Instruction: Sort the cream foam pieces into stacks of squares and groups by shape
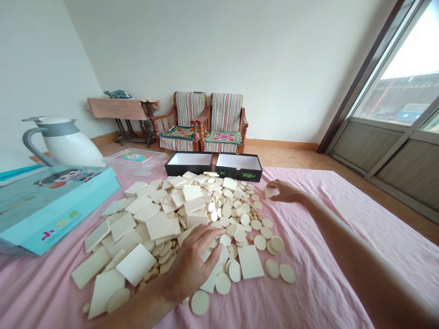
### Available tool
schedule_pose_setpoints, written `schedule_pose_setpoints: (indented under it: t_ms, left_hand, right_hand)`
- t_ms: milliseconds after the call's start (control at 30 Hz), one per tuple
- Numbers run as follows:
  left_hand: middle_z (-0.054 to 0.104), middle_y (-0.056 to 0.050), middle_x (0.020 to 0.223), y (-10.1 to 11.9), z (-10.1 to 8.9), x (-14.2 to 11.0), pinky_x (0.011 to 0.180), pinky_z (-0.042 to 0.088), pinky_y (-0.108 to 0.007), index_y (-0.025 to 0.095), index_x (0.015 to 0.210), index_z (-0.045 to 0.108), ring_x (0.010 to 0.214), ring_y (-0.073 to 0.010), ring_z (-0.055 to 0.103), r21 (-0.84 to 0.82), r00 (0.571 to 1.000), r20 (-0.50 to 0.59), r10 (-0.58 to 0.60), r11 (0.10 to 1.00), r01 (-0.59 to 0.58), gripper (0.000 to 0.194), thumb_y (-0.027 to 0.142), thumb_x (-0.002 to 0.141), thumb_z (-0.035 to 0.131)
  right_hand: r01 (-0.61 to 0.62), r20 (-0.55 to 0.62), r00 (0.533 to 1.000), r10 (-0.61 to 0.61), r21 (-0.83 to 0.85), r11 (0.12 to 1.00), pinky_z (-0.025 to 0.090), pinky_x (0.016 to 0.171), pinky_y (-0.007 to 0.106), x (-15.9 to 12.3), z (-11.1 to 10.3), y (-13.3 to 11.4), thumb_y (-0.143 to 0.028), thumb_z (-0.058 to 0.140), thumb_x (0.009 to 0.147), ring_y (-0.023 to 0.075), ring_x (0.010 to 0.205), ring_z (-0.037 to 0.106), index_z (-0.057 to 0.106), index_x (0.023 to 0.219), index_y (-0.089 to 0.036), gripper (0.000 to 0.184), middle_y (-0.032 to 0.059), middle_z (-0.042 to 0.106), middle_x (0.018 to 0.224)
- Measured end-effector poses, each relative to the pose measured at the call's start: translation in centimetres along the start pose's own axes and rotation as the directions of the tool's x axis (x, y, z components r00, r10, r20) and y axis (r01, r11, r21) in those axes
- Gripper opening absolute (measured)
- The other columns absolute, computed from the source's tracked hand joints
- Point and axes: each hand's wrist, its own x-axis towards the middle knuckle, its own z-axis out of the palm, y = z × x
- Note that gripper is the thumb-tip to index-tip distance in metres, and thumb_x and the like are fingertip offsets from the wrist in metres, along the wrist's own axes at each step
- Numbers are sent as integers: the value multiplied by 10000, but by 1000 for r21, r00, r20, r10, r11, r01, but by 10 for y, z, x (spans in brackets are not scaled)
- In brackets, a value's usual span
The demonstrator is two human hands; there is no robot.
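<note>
A heap of cream flat pieces (178, 214), squares, rectangles and round discs, lies on a pink cloth (322, 274). My left hand (192, 262) rests palm down on the near part of the heap, fingers stretched over discs and a rectangle. My right hand (284, 191) reaches to the far right edge of the heap, fingers curled round a small cream square piece (269, 192). Two black shallow boxes (189, 163) (239, 167) with white insides stand open just behind the heap.
A light blue printed box (48, 203) lies at the left, with a white jug (66, 141) behind it and a clear plastic sleeve (137, 157) beyond. Two striped wooden armchairs (206, 123) and a small covered table (120, 109) stand by the far wall. Glass doors are at the right.
</note>
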Motion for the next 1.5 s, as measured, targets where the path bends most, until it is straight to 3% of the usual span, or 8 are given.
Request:
schedule_pose_setpoints:
  t_ms: [300, 433, 567, 767, 967, 1167, 1333, 1500]
  left_hand:
    - [677, -66, 967, 0, -2, 2, 814, 530, -317, 202, 1078, 615, 919, -181, 628, -1, 1000, -5, -2, 1000, 2, 228, 156, 877, 521]
    - [680, -65, 974, -1, 0, 1, 820, 531, -317, 200, 1082, 615, 928, -180, 632, 12, 1000, -4, 3, 1000, -3, 228, 163, 876, 525]
    - [682, -64, 977, -1, 1, 1, 814, 533, -311, 199, 1081, 619, 923, -178, 634, 12, 1000, -13, 8, 1000, -8, 230, 163, 874, 525]
    - [674, -49, 984, 0, 1, 0, 833, 526, -305, 202, 1093, 614, 936, -169, 628, 3, 1000, -13, 0, 1000, 0, 243, 150, 870, 532]
    - [678, -51, 978, 0, 2, 0, 825, 533, -303, 208, 1078, 623, 925, -171, 635, 10, 1000, -18, 0, 1000, 0, 232, 162, 870, 530]
    - [679, -60, 976, -1, 1, 0, 818, 533, -305, 205, 1078, 620, 925, -177, 636, 4, 1000, -13, 10, 1000, -10, 229, 166, 875, 521]
    - [677, -46, 968, -1, 1, 0, 818, 525, -297, 210, 1075, 613, 922, -168, 632, 1, 1000, -18, 16, 1000, -16, 218, 169, 878, 528]
    - [674, -50, 960, 0, 0, 1, 817, 522, -305, 204, 1068, 612, 911, -170, 628, 8, 1000, -11, 13, 1000, -13, 207, 173, 882, 527]
  right_hand:
    - [-48, -11, 999, 48, -14, 999, 393, 976, 448, -3, 4, -4, -317, 688, 682, 325, 1185, 491, 502, 1282, -174, 644, 148, 529, 1286]
    - [114, -134, 985, -109, 28, 993, 408, 960, 423, -35, -2, -47, -257, 627, 742, 276, 1130, 524, 564, 1174, -174, 444, 132, 571, 1213]
    - [378, 58, 915, -400, 227, 898, 472, 797, 320, -93, -2, -112, -245, 605, 787, 181, 895, 589, 616, 1018, -213, 233, 44, 643, 996]
    - [398, 88, 911, -402, 63, 915, 397, 918, 451, -142, 25, -154, -335, 727, 696, 274, 1033, 503, 530, 1163, -182, 530, 110, 568, 1119]
    - [355, 35, 934, -357, 42, 934, 392, 909, 471, -145, 38, -149, -285, 665, 726, 280, 1017, 496, 516, 1116, -190, 429, 101, 580, 1073]
    - [368, 33, 927, -374, 126, 921, 399, 979, 441, -135, 14, -123, -271, 663, 705, 278, 1112, 514, 502, 1250, -199, 573, 118, 561, 1199]
    - [220, -111, 972, -205, 140, 965, 458, 892, 385, -81, -10, -64, -355, 669, 729, 243, 1016, 561, 550, 1196, -202, 506, 104, 577, 1153]
    - [-36, -186, 981, 56, 110, 993, 453, 876, 391, -22, -3, -6, -329, 706, 664, 270, 1043, 554, 586, 1121, -192, 493, 112, 569, 1154]
